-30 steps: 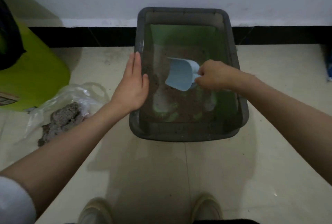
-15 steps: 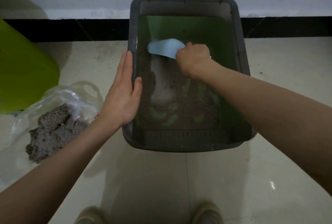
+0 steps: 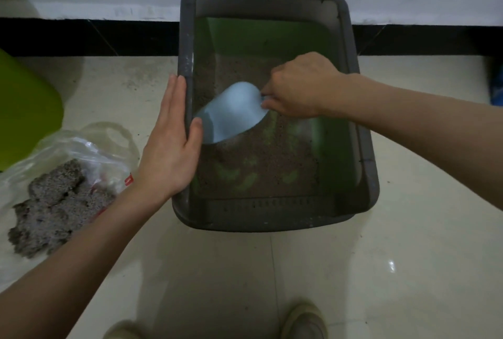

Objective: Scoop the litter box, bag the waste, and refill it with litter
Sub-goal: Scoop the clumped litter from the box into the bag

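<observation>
A grey litter box (image 3: 364, 164) with a green inner floor stands on the tiles against the wall, holding a thin layer of brown litter (image 3: 269, 153). My right hand (image 3: 296, 88) grips the handle of a light blue scoop (image 3: 231, 113), whose mouth points down-left into the litter near the left wall. My left hand (image 3: 171, 145) lies flat on the box's left rim, fingers outside and thumb inside. A clear plastic bag (image 3: 81, 153) with grey clumped waste (image 3: 57, 202) lies on the floor to the left.
A lime-green container (image 3: 24, 110) stands at the far left. A black baseboard (image 3: 89, 36) runs along the white wall behind the box. My two shoes (image 3: 304, 322) show at the bottom edge. A dark blue object (image 3: 496, 85) sits at the right edge.
The scoop went from the box's middle to the far end, then came back toward the near left with its mouth now dug into the litter. My left hand stayed on the rim.
</observation>
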`<state>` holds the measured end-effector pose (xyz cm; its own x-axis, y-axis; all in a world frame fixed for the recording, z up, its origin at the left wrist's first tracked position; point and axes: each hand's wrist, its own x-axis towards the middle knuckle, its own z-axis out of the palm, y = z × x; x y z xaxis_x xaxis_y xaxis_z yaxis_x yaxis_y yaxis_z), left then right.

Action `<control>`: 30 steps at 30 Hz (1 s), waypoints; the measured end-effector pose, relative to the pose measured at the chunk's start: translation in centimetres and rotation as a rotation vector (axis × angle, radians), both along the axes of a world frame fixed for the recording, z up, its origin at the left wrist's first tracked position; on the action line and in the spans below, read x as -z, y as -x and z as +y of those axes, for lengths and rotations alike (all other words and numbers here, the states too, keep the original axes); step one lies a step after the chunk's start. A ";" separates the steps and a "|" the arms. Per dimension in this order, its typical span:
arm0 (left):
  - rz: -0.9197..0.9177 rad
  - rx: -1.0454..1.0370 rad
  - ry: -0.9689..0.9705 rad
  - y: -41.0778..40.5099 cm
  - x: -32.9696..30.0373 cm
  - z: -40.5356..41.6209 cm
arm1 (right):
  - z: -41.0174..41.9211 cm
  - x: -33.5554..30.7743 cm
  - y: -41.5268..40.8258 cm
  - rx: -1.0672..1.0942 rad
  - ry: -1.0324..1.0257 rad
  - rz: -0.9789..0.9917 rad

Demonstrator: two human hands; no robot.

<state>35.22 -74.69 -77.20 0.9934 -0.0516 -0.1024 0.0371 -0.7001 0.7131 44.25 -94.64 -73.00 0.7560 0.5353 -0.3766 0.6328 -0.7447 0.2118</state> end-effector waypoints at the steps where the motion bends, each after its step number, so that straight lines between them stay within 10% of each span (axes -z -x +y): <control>1: 0.000 -0.001 0.003 0.0 0.0 0.0 | 0.0 0.0 0.1 -0.042 0.024 0.028; 13: -0.012 -0.007 0.008 -0.1 0.2 0.1 | 3.1 1.4 2.4 -0.413 0.380 0.168; 30: -0.009 -0.027 0.021 -0.1 0.4 0.0 | -1.0 2.2 -0.3 0.094 0.308 0.392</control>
<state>35.28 -74.71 -77.59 0.9954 -0.0272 -0.0923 0.0488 -0.6840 0.7278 44.52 -95.65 -75.22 0.5662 0.2908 -0.7712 0.6417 -0.7427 0.1911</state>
